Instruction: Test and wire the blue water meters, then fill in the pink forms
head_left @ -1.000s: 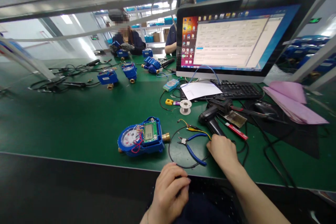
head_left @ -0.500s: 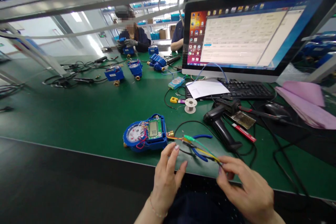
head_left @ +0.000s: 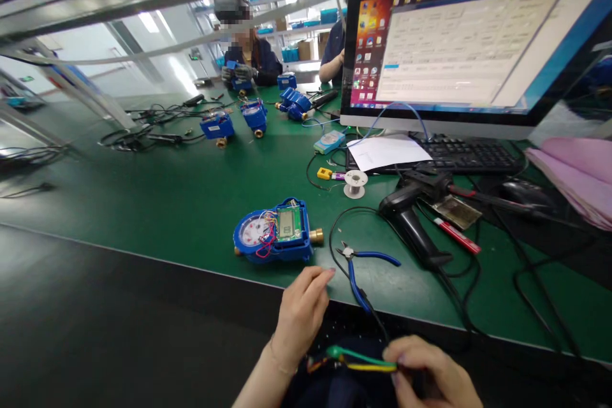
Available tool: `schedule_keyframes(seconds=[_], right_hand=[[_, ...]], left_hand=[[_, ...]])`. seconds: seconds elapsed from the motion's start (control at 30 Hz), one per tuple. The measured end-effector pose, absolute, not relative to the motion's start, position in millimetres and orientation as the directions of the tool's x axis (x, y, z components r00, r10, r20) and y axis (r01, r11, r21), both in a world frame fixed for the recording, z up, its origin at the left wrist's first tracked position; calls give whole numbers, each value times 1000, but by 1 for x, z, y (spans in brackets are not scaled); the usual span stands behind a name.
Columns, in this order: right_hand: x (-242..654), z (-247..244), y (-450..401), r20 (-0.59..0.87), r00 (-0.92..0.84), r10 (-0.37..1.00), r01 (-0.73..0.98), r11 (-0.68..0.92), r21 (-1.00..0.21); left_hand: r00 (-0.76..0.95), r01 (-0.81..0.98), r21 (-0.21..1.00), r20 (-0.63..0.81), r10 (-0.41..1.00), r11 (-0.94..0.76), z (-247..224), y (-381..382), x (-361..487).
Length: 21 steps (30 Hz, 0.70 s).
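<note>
My right hand (head_left: pixel 430 373) pinches the thin green and yellow wires (head_left: pixel 368 362) over my lap, in front of the table edge. Their far ends, with a green clip and orange-brown bits, are blurred. At the table's front edge, my left hand (head_left: pixel 303 306) has its fingers drawn together, with nothing visible in them. Just beyond it lies a blue water meter (head_left: pixel 275 254), its housing uncovered, showing a round dial, red and other coloured wires, a green circuit board with a small display and a brass fitting. Blue-handled cutting pliers (head_left: pixel 354 274) lie spread to the right of it.
A black handheld scanner (head_left: pixel 411 229), a red-and-white tube (head_left: pixel 458 236), a solder spool (head_left: pixel 355 183) and a keyboard (head_left: pixel 478 156) lie at the right. A monitor (head_left: pixel 459 51) stands behind them. More blue meters (head_left: pixel 217 127) and cables stand farther back, where two people sit.
My right hand has moved down and towards me, drawing the wires away from the meter's brass fitting and off the pliers. My left hand's fingers have closed together.
</note>
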State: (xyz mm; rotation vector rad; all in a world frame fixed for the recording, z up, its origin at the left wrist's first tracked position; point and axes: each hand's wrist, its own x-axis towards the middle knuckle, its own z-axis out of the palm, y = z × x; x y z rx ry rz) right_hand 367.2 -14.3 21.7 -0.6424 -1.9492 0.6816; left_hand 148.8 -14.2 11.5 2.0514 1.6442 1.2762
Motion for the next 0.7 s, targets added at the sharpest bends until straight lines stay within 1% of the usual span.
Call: schedule_keyframes(seconds=[0.03, 0.1, 0.13, 0.17, 0.23, 0.3, 0.33, 0.37, 0.4, 0.43, 0.5, 0.57, 0.6, 0.63, 0.67, 0.7], right_hand=[[366, 21, -13, 579, -395, 713, 171, 676, -716], [364, 22, -11, 576, -376, 726, 218, 674, -706], [364, 24, -10, 585, -381, 716, 244, 688, -684], [363, 25, -9, 590, -394, 705, 258, 700, -666], [363, 30, -8, 589, -452, 670, 239, 727, -644], [365, 34, -4, 568, -520, 638, 191, 735, -651], [366, 34, 1, 552, -536, 639, 195, 730, -655], [366, 33, 8, 538, -532, 654, 236, 725, -647], [367, 31, 16, 532, -510, 676, 314, 722, -617], [367, 26, 27, 533, -478, 698, 419, 715, -560], [364, 14, 49, 545, -441, 713, 635, 677, -372], [359, 0, 70, 486, -469, 738, 755, 620, -213], [356, -6, 78, 428, -489, 760, 780, 601, -176], [352, -10, 84, 364, -505, 782, 788, 591, -176], [349, -13, 89, 302, -518, 800, 781, 587, -213], [346, -13, 92, 250, -523, 815, 766, 578, -282]], left_hand=[[19, 607, 709, 438, 899, -359, 14, -19, 147], [113, 439, 828, 334, 936, -348, 19, -28, 142], [191, 381, 865, 272, 943, -327, 21, -33, 140], [274, 360, 884, 205, 940, -298, 22, -37, 139], [377, 425, 870, 83, 923, -251, 21, -43, 138], [353, 557, 795, 34, 935, -239, 17, -48, 137], [309, 614, 750, 56, 949, -244, 14, -49, 135], [258, 658, 707, 113, 959, -260, 12, -51, 133], [213, 693, 662, 192, 958, -287, 12, -52, 130], [178, 719, 615, 288, 941, -324, 12, -54, 126], [129, 765, 498, 503, 855, -408, 14, -58, 118], [84, 818, 366, 688, 721, -444, 19, -64, 112], [63, 847, 307, 754, 654, -435, 20, -66, 110], [44, 873, 257, 805, 592, -415, 22, -69, 108], [32, 892, 218, 843, 537, -395, 22, -70, 107], [23, 901, 195, 870, 493, -386, 23, -72, 107]])
